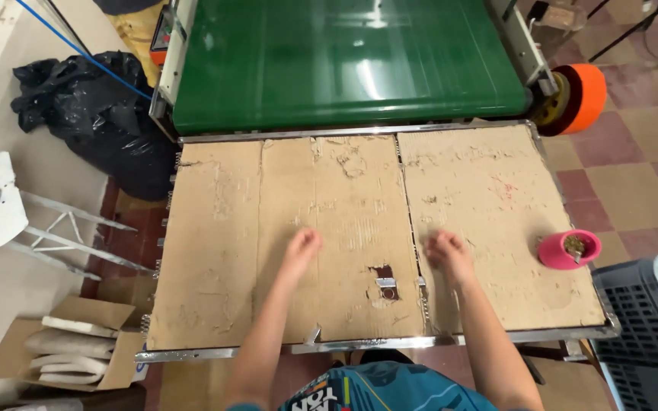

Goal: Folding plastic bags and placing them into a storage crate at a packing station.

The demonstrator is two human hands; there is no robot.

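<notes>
Cardboard sheet (329, 228) under both hands (300, 247), edges unobstructed around.

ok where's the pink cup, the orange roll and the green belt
pink cup (559, 256): head view, outer wall
orange roll (589, 93): head view, its orange face
green belt (344, 68): head view, middle of the belt surface

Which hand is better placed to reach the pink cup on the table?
The right hand, probably: it rests on the cardboard nearer the pink cup at the right edge. The left hand lies farther away.
</notes>
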